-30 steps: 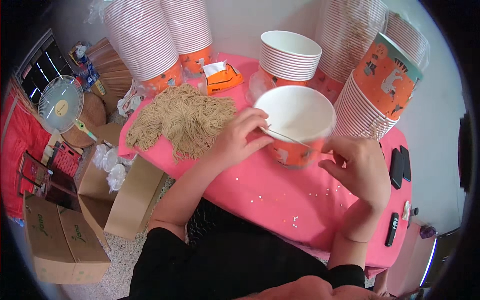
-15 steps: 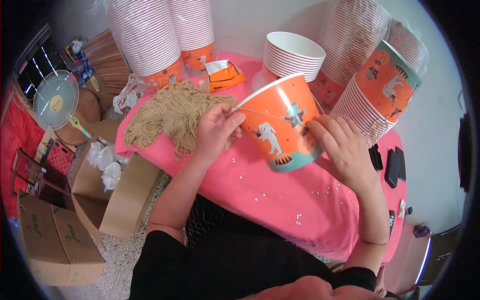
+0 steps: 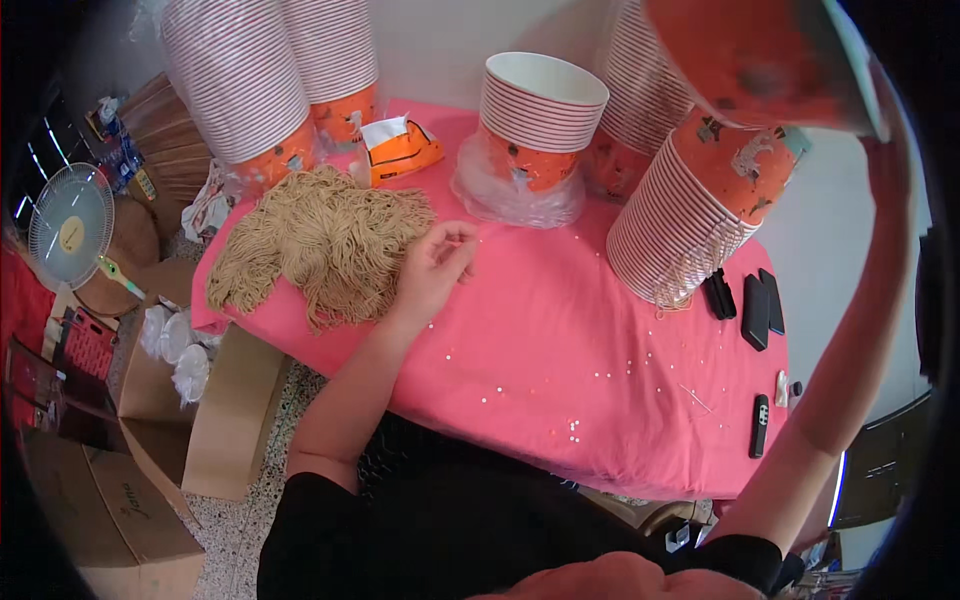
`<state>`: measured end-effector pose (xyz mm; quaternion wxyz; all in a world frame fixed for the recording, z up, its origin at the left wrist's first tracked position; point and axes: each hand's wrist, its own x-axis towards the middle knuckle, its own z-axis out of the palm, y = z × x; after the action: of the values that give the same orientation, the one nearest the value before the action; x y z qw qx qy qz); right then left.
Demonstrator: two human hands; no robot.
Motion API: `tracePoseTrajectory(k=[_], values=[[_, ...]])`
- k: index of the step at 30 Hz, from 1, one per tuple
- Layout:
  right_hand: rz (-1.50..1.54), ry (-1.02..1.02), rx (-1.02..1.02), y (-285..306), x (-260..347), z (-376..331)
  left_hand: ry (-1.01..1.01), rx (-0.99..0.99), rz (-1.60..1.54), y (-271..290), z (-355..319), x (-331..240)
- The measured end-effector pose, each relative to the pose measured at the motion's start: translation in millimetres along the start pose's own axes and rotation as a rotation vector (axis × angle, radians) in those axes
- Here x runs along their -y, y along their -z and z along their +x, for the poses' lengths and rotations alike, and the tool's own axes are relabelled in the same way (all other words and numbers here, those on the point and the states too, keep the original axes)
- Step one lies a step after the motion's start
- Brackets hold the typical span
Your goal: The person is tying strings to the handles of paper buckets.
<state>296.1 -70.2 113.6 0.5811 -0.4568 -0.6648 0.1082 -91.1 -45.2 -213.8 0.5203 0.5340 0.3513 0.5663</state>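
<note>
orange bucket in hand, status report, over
Right hand holding orange bucket up. Left hand empty, beside tan cords. Bucket partly hides leaning stack.

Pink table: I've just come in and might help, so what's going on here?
The person's right hand, mostly hidden, holds up an orange bucket, blurred, at the upper right. In the view it overlaps a leaning stack of buckets; whether they touch, I can't tell. The left hand, with nothing visible in it, is beside a heap of beige string on the pink table. More stacked buckets stand behind.

Room between yarn (image 3: 325, 245) and bucket stack (image 3: 665, 215).
</note>
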Motion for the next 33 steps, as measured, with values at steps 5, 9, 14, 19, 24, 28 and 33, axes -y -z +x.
tracePoseTrajectory(k=[5,9,14,19,24,28,33], values=[[-0.033,-0.110,0.012,41.0,-3.6,47.8,-0.018,-0.008,0.007,7.8,1.5,8.5],[-0.060,-0.144,0.018,45.1,-8.0,67.0,-0.018,0.050,0.064,3.7,-2.9,10.1],[-0.104,-0.210,0.019,64.1,-16.1,90.6,-0.045,0.069,0.157,3.3,-4.5,10.6],[-0.225,-0.386,0.088,74.3,-41.9,103.2,-0.078,0.057,0.172,1.5,-7.0,10.6],[-0.227,-0.652,0.056,59.1,-88.1,89.3,-0.114,0.052,0.269,1.5,-9.2,11.4],[-0.334,-0.667,0.115,65.5,-94.2,74.9,-0.159,0.048,0.338,2.0,-10.5,11.9],[-0.458,-0.650,0.245,55.6,-98.0,59.2,-0.171,0.074,0.358,-1.7,-11.9,12.0]])
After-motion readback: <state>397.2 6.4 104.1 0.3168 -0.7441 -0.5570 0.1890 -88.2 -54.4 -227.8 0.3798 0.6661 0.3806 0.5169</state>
